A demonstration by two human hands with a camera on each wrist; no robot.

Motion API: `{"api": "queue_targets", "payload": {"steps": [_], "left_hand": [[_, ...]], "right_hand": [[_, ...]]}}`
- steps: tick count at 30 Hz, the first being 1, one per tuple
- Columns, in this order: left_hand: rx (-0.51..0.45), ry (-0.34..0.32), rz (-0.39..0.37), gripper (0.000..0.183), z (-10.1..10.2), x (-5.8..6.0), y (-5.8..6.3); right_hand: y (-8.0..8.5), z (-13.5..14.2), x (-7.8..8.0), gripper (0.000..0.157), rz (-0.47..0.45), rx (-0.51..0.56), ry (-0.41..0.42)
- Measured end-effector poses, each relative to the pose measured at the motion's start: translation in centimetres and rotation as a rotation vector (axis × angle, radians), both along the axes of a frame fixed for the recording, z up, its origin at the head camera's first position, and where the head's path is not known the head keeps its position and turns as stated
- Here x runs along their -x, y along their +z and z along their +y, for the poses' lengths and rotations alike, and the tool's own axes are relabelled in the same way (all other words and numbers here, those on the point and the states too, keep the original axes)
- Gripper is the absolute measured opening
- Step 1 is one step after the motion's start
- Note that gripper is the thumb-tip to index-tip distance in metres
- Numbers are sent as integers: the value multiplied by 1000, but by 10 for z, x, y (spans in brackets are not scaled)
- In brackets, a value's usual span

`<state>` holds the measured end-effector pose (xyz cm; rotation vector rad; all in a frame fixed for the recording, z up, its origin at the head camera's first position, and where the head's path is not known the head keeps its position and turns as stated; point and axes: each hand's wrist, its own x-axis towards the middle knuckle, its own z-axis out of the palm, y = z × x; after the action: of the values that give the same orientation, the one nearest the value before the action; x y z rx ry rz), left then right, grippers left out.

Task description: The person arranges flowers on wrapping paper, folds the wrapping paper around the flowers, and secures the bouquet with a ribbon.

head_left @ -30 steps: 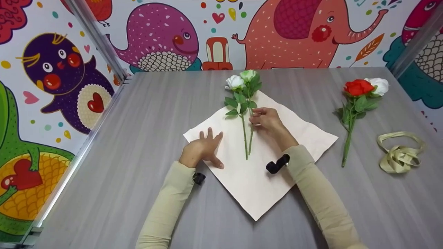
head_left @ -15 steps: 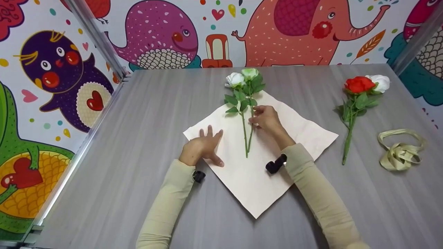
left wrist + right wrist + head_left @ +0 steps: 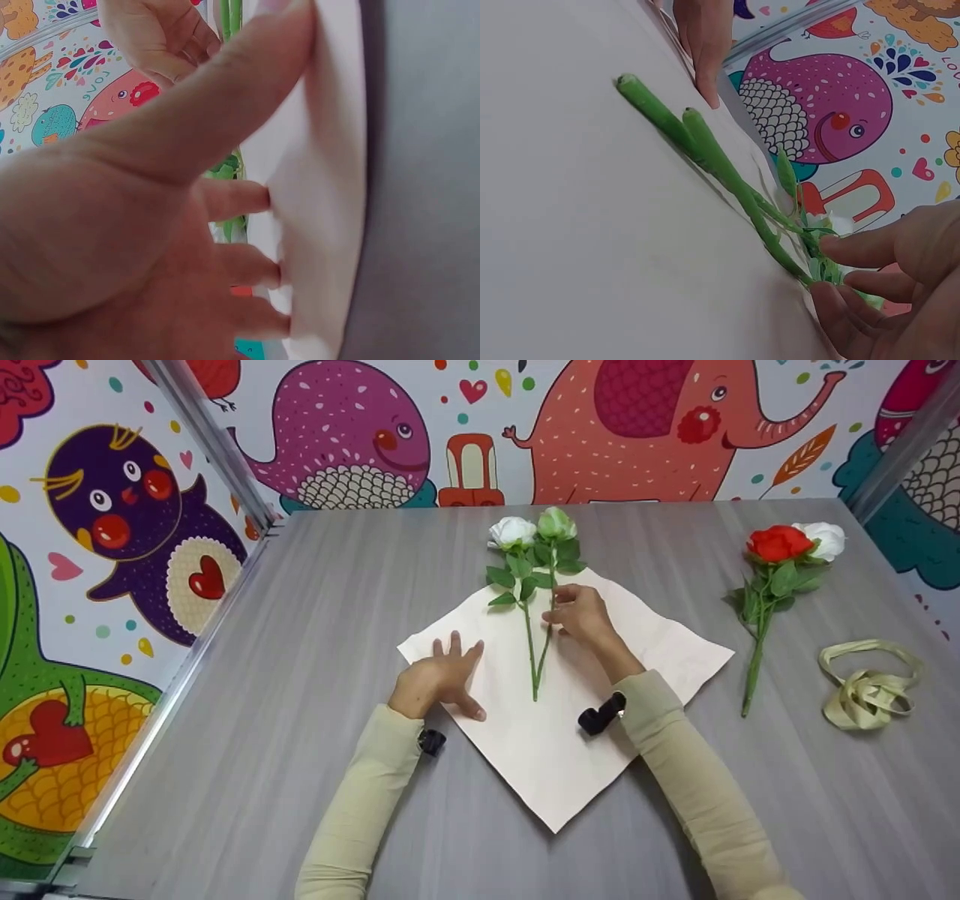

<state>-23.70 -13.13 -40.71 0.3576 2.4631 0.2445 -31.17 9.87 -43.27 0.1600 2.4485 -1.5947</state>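
Observation:
A sheet of pale pink wrapping paper (image 3: 551, 765) lies cornerwise on the table. My left hand (image 3: 435, 682) presses its left side with spread fingers; in the left wrist view the fingertips (image 3: 262, 199) rest on the sheet. Two artificial roses lie over the far half, a white rose (image 3: 512, 532) on the left and a pale green rose (image 3: 556, 523) on the right, blooms beyond the paper's edge. My right hand (image 3: 581, 615) pinches the green rose's stem below its leaves. Near their lower ends the green stems (image 3: 727, 172) cross in the right wrist view.
To the right lie a red rose (image 3: 780, 544) and another white rose (image 3: 823, 542), stems together. A coil of pale gold ribbon (image 3: 866, 701) sits nearer the table's right side. Cartoon-printed walls (image 3: 630, 435) border the grey table (image 3: 315, 607) at the back and left.
The green rose's bloom has shifted slightly right, away from the white one, with my right hand on its stem. The two stems now form a wider V. My left hand has stayed put.

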Motion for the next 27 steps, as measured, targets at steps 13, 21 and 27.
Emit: {"api": "queue_targets", "payload": {"steps": [13, 21, 27], "left_hand": [[16, -14, 6, 118, 1, 1, 0], [25, -25, 11, 120, 1, 1, 0], [25, -41, 34, 119, -1, 1, -1]], "right_hand": [[6, 14, -2, 47, 61, -41, -3], [13, 42, -4, 49, 142, -108, 17], [17, 67, -10, 48, 297, -266, 15]]}}
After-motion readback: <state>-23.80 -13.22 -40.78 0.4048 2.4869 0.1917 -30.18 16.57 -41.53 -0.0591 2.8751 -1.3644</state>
